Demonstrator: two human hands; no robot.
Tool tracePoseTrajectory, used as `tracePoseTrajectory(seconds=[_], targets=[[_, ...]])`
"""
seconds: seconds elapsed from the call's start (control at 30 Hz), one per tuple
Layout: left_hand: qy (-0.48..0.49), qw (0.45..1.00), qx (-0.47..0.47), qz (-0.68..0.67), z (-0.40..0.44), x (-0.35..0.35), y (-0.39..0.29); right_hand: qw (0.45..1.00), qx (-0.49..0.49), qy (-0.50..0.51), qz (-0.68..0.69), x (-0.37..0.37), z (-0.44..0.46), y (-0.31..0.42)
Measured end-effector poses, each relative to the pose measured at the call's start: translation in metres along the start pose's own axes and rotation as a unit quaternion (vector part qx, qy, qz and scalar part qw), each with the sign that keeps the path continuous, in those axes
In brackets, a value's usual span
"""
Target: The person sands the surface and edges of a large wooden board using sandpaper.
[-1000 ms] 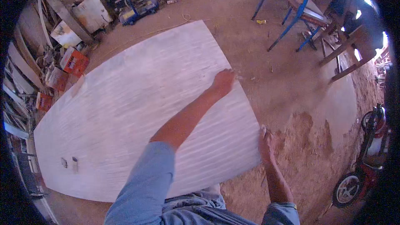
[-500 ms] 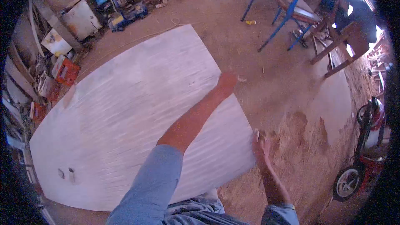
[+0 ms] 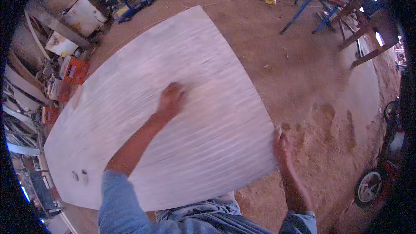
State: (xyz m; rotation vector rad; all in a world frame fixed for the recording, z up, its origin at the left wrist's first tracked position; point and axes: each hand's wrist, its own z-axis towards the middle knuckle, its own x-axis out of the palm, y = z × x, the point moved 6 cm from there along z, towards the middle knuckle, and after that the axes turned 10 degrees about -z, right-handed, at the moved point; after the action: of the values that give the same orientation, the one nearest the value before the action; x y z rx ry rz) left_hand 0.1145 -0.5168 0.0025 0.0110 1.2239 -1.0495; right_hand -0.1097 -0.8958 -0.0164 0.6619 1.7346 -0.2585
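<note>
Here's the pale board (image 3: 147,147), stretched out in front of the person, two small pieces (image 3: 79,176) lying near its left end. The left hand (image 3: 172,99) is out over its middle, blurred, fingers curled; whether they hold anything, can't tell. Over at the right edge, there's the right hand (image 3: 281,143), its finger closure unclear. Beyond, blue metal legs (image 3: 302,9) stand on the floor (image 3: 294,73).

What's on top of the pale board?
The left hand, over the board, hides the surface beneath; two small marks or objects near the left end are unclear.
</note>
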Motion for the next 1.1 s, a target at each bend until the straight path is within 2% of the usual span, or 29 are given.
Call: tracePoseTrajectory(seconds=[0.03,0.07,0.1,0.2,0.27,0.33,0.4,0.47,0.5,0.57,0.63,0.7,0.77,0.8,0.87,0.9,0.97,1.0,1.03,1.1], targets=[[0.004,1.0,0.02,0.003,0.035,0.029,-0.02,0.998,-0.002,-0.02,0.058,-0.006,-0.005,0.009],[-0.064,0.995,0.075,0.034,0.069,0.057,-0.037,0.993,-0.008,-0.04,0.114,-0.014,-0.008,0.014],[-0.018,0.999,0.024,-0.021,0.102,0.089,-0.043,0.993,-0.009,-0.045,0.107,-0.014,-0.007,0.01],[-0.09,0.99,0.069,-0.086,0.148,0.116,-0.074,0.994,-0.04,-0.094,0.047,-0.021,-0.011,0.015],[-0.029,0.996,0.045,-0.07,0.153,0.119,-0.07,0.99,0.006,-0.03,0.14,-0.032,-0.017,0.025],[-0.01,0.999,-0.016,-0.035,0.117,0.089,-0.052,0.992,-0.008,-0.058,0.114,-0.023,-0.013,0.022],[-0.073,0.995,0.063,0.012,0.057,0.056,-0.022,0.993,-0.011,-0.075,0.089,-0.008,-0.007,0.014],[0.084,0.994,-0.052,-0.046,0.042,0.013,-0.03,0.989,-0.021,-0.132,0.063,-0.006,-0.01,0.007],[0.092,0.993,-0.053,-0.052,0.045,0.028,-0.029,0.987,-0.021,-0.149,0.052,-0.008,-0.013,0.005],[0.015,0.998,0.044,-0.03,0.069,0.057,-0.029,0.991,0.009,-0.063,0.12,-0.022,-0.013,0.016],[-0.105,0.983,0.143,-0.038,0.115,0.098,-0.059,0.992,-0.018,-0.063,0.105,-0.004,-0.006,-0.001],[-0.061,0.985,0.069,-0.149,0.161,0.126,-0.079,0.993,-0.051,-0.061,0.083,-0.005,-0.006,0.002],[0.019,0.995,-0.003,-0.096,0.173,0.132,-0.089,0.985,-0.053,-0.089,0.14,-0.04,-0.019,0.038],[0.01,0.996,-0.012,-0.085,0.162,0.124,-0.075,0.981,-0.06,-0.095,0.16,-0.054,-0.025,0.051],[0.034,0.999,0.018,0.013,0.133,0.112,-0.05,0.993,0.029,0.035,0.105,-0.05,-0.026,0.047],[0.007,1.0,-0.007,-0.016,0.101,0.085,-0.029,0.993,0.02,0.041,0.109,-0.034,-0.021,0.034],[0.06,0.995,-0.067,0.051,0.021,0.009,0.004,0.988,-0.067,-0.124,0.064,0.001,-0.002,0.002],[-0.056,0.994,0.057,0.078,-0.025,-0.025,0.018,0.978,-0.011,-0.197,0.072,0.017,0.002,-0.014],[0.03,0.994,-0.026,0.1,-0.053,-0.057,0.026,0.98,-0.01,-0.186,0.072,0.006,-0.006,-0.007],[0.015,0.993,-0.09,0.075,-0.096,-0.113,0.039,0.983,-0.02,-0.044,0.178,-0.025,-0.016,0.028]])
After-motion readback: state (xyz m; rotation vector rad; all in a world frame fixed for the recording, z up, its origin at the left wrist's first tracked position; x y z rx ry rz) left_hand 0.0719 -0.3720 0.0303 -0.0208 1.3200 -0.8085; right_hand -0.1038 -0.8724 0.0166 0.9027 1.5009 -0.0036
